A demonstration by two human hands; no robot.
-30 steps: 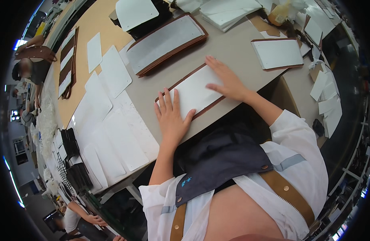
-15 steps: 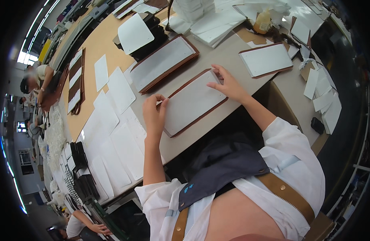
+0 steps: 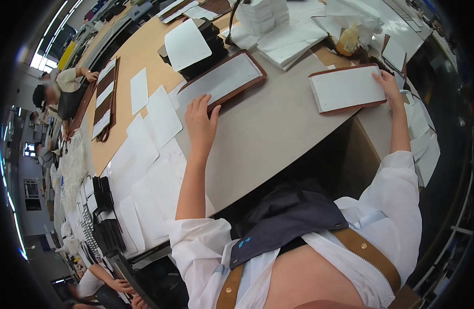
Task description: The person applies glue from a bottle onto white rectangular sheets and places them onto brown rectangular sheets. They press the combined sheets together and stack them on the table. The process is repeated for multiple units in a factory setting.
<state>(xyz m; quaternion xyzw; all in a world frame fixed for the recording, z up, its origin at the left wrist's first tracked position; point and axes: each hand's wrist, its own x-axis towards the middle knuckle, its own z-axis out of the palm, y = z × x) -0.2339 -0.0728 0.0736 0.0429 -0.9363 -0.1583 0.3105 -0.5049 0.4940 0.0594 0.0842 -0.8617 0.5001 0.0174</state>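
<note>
My right hand is closed on the right edge of a rectangular panel, white on top with a brown border, at the right of the table. Its thumb lies on the white face. My left hand reaches to the near end of a similar brown-edged panel pile left of centre. Its fingers are stretched out over the white surface, and the thumb stands apart beside the brown edge. Whether the left fingertips press on the pile is hard to tell.
White sheets spread over the table's left side. Behind the panels stand a black stack topped with a white card and a pile of white sheets. A bottle is at the back right. A co-worker works at the far left.
The panel between my hands has left the table's middle. My left hand has moved up to the left pile; my right hand has gone right and taken hold of the right panel.
</note>
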